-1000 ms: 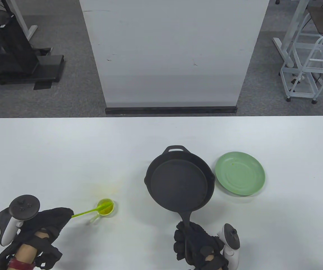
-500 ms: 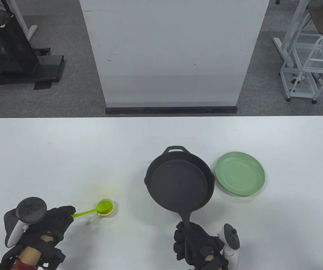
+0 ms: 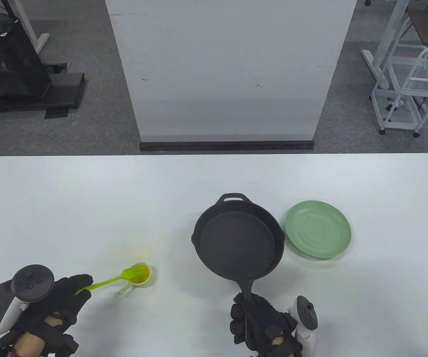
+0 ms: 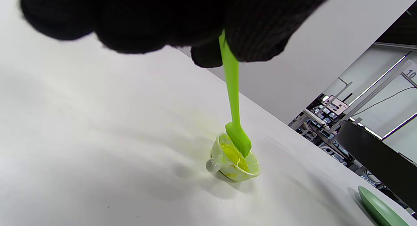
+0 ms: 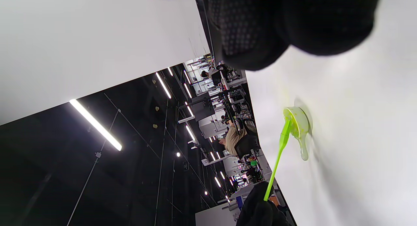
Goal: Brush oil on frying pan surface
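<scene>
left hand (image 3: 65,297) pinching the thin lime-green plastic brush (image 3: 114,279) by its handle end, bristles dipped over the rim of the small clear cup of yellow oil (image 3: 139,274) on the white desk (image 3: 87,208). right hand (image 3: 262,325) wrapped tight round the handle of the black cast-iron frying pan (image 3: 238,241), apparently flat on the desk. pale green round plate (image 3: 318,228) just beside the pan.

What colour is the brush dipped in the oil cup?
Bright lime green; the brush shows best in the left wrist view.
</scene>
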The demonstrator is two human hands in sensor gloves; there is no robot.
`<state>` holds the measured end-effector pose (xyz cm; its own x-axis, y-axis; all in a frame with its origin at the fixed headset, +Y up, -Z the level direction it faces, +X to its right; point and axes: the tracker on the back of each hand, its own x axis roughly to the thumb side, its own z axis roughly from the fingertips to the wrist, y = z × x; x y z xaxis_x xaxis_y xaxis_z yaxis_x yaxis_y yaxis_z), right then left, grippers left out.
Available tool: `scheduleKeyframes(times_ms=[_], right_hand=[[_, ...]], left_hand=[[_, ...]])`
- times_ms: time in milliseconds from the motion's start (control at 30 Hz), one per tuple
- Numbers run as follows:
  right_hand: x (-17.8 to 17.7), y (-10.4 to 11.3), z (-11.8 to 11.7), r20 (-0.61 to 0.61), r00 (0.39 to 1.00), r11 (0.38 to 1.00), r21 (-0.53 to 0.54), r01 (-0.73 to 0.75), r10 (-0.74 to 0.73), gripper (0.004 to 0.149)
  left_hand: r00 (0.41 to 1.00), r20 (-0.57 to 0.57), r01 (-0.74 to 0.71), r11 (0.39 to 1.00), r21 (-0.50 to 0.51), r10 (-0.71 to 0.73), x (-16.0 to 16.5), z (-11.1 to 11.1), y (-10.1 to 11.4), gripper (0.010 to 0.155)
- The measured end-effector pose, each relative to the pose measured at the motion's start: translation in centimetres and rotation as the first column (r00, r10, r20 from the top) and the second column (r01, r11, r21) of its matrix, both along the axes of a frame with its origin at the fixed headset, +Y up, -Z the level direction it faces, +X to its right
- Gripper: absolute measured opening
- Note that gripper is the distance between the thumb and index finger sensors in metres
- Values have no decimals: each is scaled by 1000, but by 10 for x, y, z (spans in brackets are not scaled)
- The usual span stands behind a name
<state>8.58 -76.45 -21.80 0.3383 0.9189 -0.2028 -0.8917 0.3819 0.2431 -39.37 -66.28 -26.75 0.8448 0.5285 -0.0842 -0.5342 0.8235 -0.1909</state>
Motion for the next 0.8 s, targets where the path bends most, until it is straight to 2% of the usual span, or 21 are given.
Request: scheduleKeyframes(times_ms=[167,233,500,700,800], right_hand=[[0,0,0,2,1000,1000,1,0,0,57],[0,0,0,3,1000,1000,0,0,0,57],[0,0,0,2,1000,1000,1,-2,2,57],[0,0,0,7,1000,1000,0,-5,5,57],[0,0,0,7,1000,1000,2,-7,7,57]], left_hand=[[998,-4,57,998,-33,-57,-1,2,-4,52],[1000,-9,27,998,-60,-27,-3,4,-4,52],[1000,-14,14,999,-43,-14,-12,13,-1,52],[1000,0,-4,1000,-28,4,-6,9,0,52],[999,9,33,998,-54,-32,-3,6,-3,52]])
